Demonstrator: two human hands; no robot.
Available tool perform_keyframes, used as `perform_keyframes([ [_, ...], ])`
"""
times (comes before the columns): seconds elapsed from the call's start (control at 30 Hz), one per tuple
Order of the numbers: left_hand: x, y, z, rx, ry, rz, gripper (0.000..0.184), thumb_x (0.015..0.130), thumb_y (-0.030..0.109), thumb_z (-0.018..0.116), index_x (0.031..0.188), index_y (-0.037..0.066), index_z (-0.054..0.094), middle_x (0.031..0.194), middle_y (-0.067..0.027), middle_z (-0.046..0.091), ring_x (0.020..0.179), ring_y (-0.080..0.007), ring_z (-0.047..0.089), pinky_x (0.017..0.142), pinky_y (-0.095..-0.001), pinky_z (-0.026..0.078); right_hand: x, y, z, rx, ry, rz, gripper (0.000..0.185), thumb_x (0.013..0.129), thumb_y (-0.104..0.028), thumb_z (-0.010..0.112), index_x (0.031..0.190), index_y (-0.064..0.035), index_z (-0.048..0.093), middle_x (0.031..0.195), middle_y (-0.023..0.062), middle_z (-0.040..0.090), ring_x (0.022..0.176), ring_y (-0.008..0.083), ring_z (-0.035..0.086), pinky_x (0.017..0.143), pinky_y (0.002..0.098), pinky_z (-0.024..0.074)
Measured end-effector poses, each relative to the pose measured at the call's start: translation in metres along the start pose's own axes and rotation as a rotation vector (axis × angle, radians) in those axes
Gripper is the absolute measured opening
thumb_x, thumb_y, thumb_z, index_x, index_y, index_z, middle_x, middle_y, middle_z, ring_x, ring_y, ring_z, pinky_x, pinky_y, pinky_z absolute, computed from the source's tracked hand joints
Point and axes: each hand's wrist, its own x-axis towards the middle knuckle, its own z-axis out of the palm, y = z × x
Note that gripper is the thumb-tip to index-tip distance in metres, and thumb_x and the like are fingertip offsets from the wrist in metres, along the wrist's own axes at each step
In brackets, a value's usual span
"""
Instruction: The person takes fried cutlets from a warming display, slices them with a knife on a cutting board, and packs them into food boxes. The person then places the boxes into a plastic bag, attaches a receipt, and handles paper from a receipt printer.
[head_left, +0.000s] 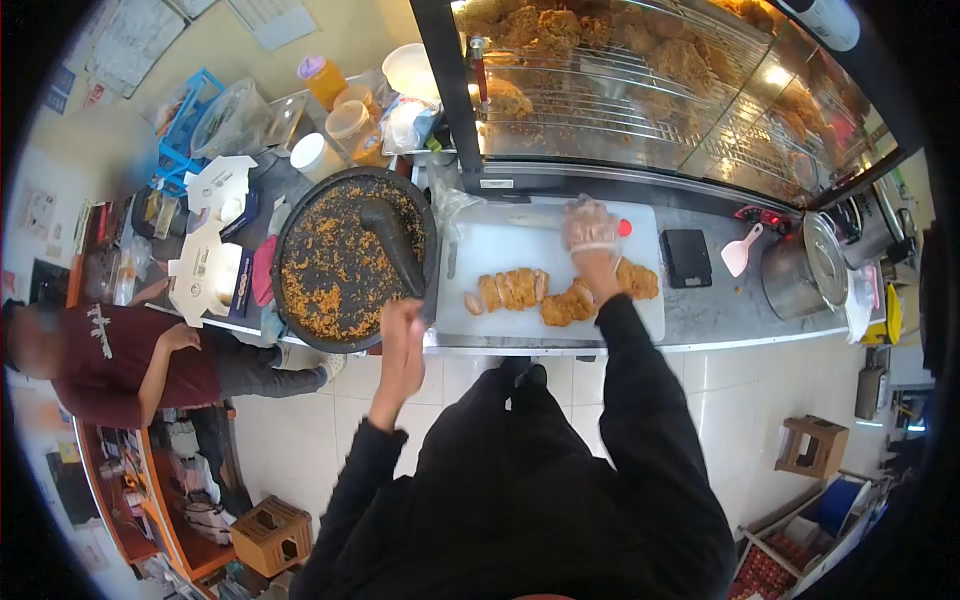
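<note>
My right hand, in a clear plastic glove, is closed over the handle of a knife at the back of the white cutting board. The blade points left, and a red end shows at the right of the hand. Sliced fried chicken lies along the board's front, with more cut pieces and another portion under and beside my right forearm. My bare left hand is raised by the mortar's front right edge, fingers stretched and seen edge-on, near the end of a dark stone pestle.
A large stone mortar holds orange-brown crumbs. A glass cabinet with fried chicken stands behind the board. To the right are a black scale, a pink spatula and a metal pot. A co-worker stands left by open boxes.
</note>
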Motion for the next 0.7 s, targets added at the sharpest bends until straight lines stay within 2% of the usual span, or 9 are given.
perform_keyframes([
  [0.07, -0.049, -0.009, 0.000, -0.038, 0.089, -0.173, 0.033, 0.102, 0.025, 0.035, 0.117, -0.002, 0.049, 0.108, -0.0169, 0.049, 0.104, -0.0286, 0.048, 0.096, -0.0381, 0.036, -0.031, -0.038, -0.028, 0.257, -0.027, 0.156, 0.046, 0.089, -0.034, 0.056, 0.129, -0.0117, 0.057, 0.125, 0.0178, 0.055, 0.113, 0.0315, 0.054, 0.094, 0.0490, 0.0412],
  [0.13, -0.087, -0.011, -0.001, -0.079, 0.155, -0.334, 0.032, 0.102, 0.025, 0.035, 0.117, -0.001, 0.048, 0.111, -0.0164, 0.050, 0.107, -0.0267, 0.047, 0.098, -0.0369, 0.036, -0.055, -0.092, -0.072, 0.368, -0.366, 0.233, 0.059, 0.088, -0.045, 0.057, 0.138, -0.0148, 0.049, 0.140, 0.0209, 0.046, 0.128, 0.0384, 0.043, 0.104, 0.0543, 0.0328],
  [0.2, -0.116, -0.005, -0.001, -0.113, 0.205, -0.517, 0.032, 0.103, 0.025, 0.036, 0.117, -0.001, 0.048, 0.114, -0.0161, 0.050, 0.109, -0.0255, 0.047, 0.099, -0.0365, 0.035, -0.071, -0.141, -0.093, 0.315, -0.466, 0.288, 0.067, 0.085, -0.053, 0.057, 0.141, -0.0187, 0.047, 0.147, 0.0218, 0.040, 0.136, 0.0457, 0.031, 0.107, 0.0597, 0.0266],
  [0.3, -0.130, 0.000, -0.003, -0.093, 0.241, -0.553, 0.032, 0.103, 0.026, 0.037, 0.117, -0.001, 0.048, 0.112, -0.0152, 0.050, 0.108, -0.0249, 0.048, 0.099, -0.0356, 0.036, -0.077, -0.177, -0.072, 0.276, -0.339, 0.228, 0.059, 0.087, -0.050, 0.055, 0.139, -0.0225, 0.050, 0.142, 0.0230, 0.045, 0.134, 0.0515, 0.028, 0.103, 0.0651, 0.0265],
  [0.4, -0.126, 0.013, -0.010, -0.101, 0.236, -0.552, 0.030, 0.102, 0.024, 0.038, 0.116, -0.001, 0.048, 0.110, -0.0145, 0.050, 0.105, -0.0243, 0.048, 0.097, -0.0352, 0.037, -0.084, -0.174, -0.017, 0.263, -0.300, 0.220, 0.048, 0.091, -0.040, 0.052, 0.135, -0.0194, 0.053, 0.136, 0.0236, 0.049, 0.133, 0.0446, 0.035, 0.102, 0.0584, 0.0320],
  [0.47, -0.135, -0.004, -0.010, -0.087, 0.253, -0.504, 0.026, 0.101, 0.020, 0.041, 0.114, -0.001, 0.050, 0.108, -0.0142, 0.051, 0.101, -0.0244, 0.049, 0.094, -0.0351, 0.039, -0.049, -0.142, -0.043, 0.225, -0.652, 0.095, 0.035, 0.088, -0.031, 0.051, 0.114, -0.0143, 0.066, 0.125, 0.0218, 0.059, 0.119, 0.0371, 0.053, 0.092, 0.0481, 0.0432],
  [0.5, -0.142, -0.014, -0.013, -0.068, 0.282, -0.492, 0.024, 0.100, 0.019, 0.043, 0.114, 0.000, 0.050, 0.107, -0.0140, 0.051, 0.099, -0.0245, 0.049, 0.092, -0.0350, 0.039, -0.066, -0.137, -0.012, 0.141, -0.072, 0.045, 0.028, 0.087, -0.022, 0.052, 0.106, -0.0092, 0.067, 0.112, 0.0175, 0.065, 0.106, 0.0328, 0.060, 0.086, 0.0448, 0.0475],
  [0.6, -0.148, -0.034, -0.028, -0.111, 0.342, -0.537, 0.017, 0.098, 0.014, 0.048, 0.108, 0.002, 0.055, 0.102, -0.0132, 0.053, 0.093, -0.0261, 0.053, 0.085, -0.0345, 0.043, -0.048, -0.083, 0.095, 0.225, 0.230, -0.076, 0.031, 0.085, -0.011, 0.053, 0.115, -0.0028, 0.058, 0.105, 0.0141, 0.066, 0.099, 0.0271, 0.063, 0.087, 0.0403, 0.0492],
  [0.7, -0.147, -0.062, -0.053, -0.141, 0.419, -0.546, 0.014, 0.097, 0.014, 0.051, 0.104, 0.003, 0.058, 0.098, -0.0131, 0.055, 0.090, -0.0271, 0.056, 0.081, -0.0340, 0.045, 0.002, -0.104, -0.008, 0.899, -0.166, 0.655, 0.033, 0.080, -0.014, 0.060, 0.113, -0.0108, 0.060, 0.100, 0.0111, 0.067, 0.081, 0.0249, 0.064, 0.072, 0.0381, 0.0519],
])
